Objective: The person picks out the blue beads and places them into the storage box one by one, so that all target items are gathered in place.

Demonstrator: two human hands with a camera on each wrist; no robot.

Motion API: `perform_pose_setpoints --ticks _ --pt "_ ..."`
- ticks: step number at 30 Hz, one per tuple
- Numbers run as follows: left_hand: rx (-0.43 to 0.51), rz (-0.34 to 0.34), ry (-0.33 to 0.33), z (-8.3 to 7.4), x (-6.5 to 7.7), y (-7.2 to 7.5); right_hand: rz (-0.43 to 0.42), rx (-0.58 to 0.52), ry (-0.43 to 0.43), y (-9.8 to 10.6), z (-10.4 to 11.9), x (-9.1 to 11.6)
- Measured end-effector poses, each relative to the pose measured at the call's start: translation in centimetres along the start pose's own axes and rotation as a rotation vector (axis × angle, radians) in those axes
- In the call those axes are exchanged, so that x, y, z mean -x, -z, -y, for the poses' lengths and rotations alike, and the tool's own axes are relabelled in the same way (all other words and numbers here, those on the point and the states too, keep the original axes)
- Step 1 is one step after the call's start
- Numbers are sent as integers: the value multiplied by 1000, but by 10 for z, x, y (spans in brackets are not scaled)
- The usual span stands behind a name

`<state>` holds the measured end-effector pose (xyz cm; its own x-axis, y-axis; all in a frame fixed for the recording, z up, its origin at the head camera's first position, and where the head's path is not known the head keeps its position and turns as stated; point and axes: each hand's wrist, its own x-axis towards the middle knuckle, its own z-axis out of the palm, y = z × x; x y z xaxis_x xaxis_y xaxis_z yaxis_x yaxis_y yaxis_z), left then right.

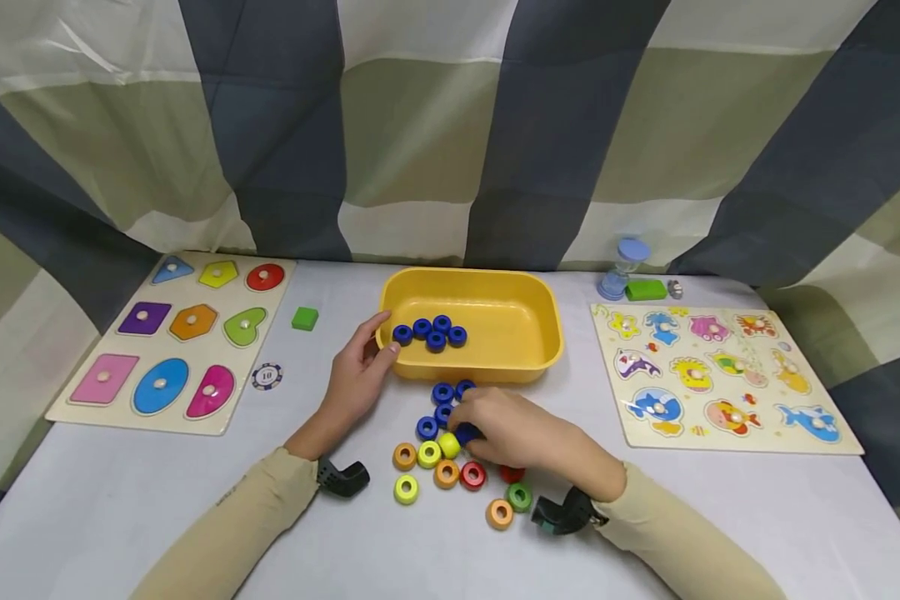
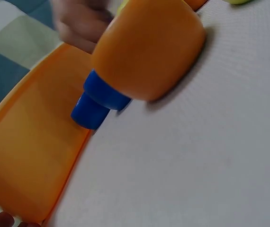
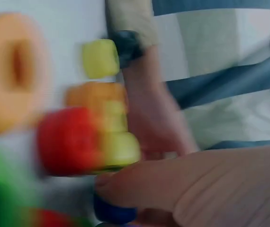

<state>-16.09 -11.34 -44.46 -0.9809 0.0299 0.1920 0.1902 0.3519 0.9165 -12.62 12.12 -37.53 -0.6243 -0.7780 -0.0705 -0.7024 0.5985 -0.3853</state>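
Observation:
A yellow plastic tray (image 1: 487,375) holds several dark blue rings (image 1: 436,341) at its left side. My left hand (image 1: 356,371) grips the tray's left edge, thumb at the near corner. In front of the tray, my right hand (image 1: 513,429) pinches a blue ring (image 1: 468,433), partly hidden by the fingers; the right wrist view shows this blue ring (image 3: 113,210) below the thumb. Close by lie more blue rings (image 1: 427,428), yellow rings (image 1: 407,489), orange rings (image 1: 499,514), red rings (image 1: 473,476) and a green ring (image 1: 519,497).
A shape puzzle board (image 1: 195,350) lies at left, beside a green block (image 1: 305,318) and a poker chip (image 1: 267,377). At right lies an animal puzzle board (image 1: 690,417). Behind it are a sand timer (image 1: 622,268), a green block (image 1: 647,290) and a small silvery object (image 1: 675,289). A checked curtain (image 1: 420,133) hangs behind.

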Motion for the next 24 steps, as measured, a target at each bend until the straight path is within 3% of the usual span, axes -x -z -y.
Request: perform_pose_setpoints --ticks 4,7,9,11,14,17,20,22,24 --pt "-4 3 3 0 0 0 -229 -115 -43 33 -8 -9" --pt "-10 0 2 1 0 0 -373 -141 -168 50 -32 -31" --pt "-6 1 -1 1 0 0 -355 -117 -274 50 -52 -50" --pt "2 3 3 2 0 -1 -262 -72 -366 44 -71 -67" --pt "15 6 3 2 -1 -2 -137 -67 -417 34 -88 -84" --pt "21 10 -3 1 -2 -3 -105 -96 -436 31 -91 -86" --pt "17 12 -11 1 -2 -2 -184 -86 -419 36 -78 -76" --pt "9 7 -7 0 -2 -1 -280 -75 -347 40 -59 -64" --pt "7 3 -5 0 -2 0 -365 -68 -215 41 -38 -50"
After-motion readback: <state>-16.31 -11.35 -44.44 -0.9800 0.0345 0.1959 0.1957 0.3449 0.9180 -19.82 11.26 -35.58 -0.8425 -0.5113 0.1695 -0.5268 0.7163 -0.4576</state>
